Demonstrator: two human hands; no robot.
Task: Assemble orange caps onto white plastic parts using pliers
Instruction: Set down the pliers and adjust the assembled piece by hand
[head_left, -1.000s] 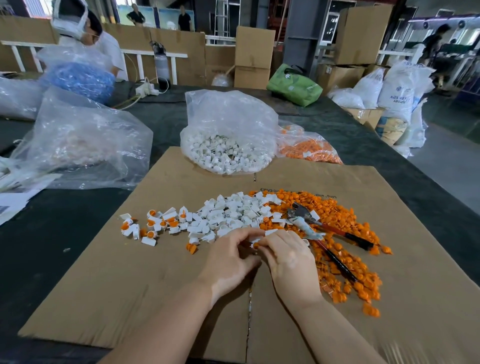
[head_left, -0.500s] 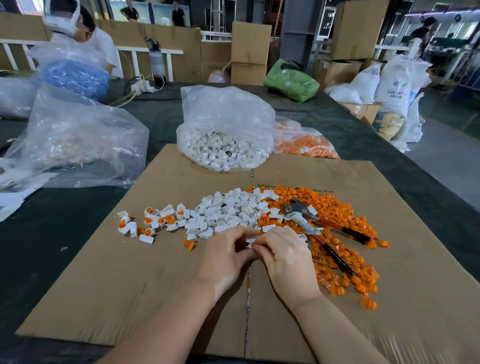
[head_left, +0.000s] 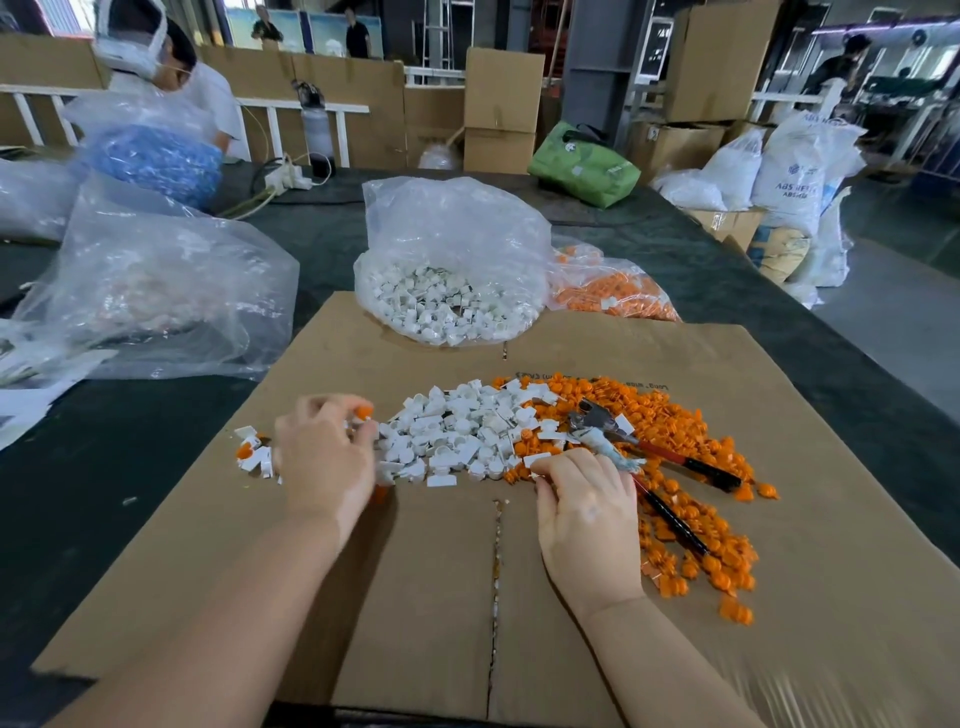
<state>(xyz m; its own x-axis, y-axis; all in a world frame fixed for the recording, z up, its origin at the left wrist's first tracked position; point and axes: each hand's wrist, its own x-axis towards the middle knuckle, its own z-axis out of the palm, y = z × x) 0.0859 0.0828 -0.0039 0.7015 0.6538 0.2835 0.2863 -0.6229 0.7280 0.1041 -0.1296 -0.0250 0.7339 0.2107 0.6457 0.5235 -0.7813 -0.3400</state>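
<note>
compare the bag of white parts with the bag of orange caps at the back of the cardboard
The bag of white parts is fuller and stands taller; the bag of orange caps lies lower and flatter. The white one rests partly on the cardboard; the orange one sits behind it, on the table to the right. Both are clear plastic.

Bare forearms, no sleeves, gloves, rings.

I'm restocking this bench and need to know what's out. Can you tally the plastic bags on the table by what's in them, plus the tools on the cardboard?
Bag of white parts: 1
Bag of orange caps: 1
Bag of blue pieces: 1
Clear bags, contents unclear: 2
Pliers: 1
Total: 6
</note>
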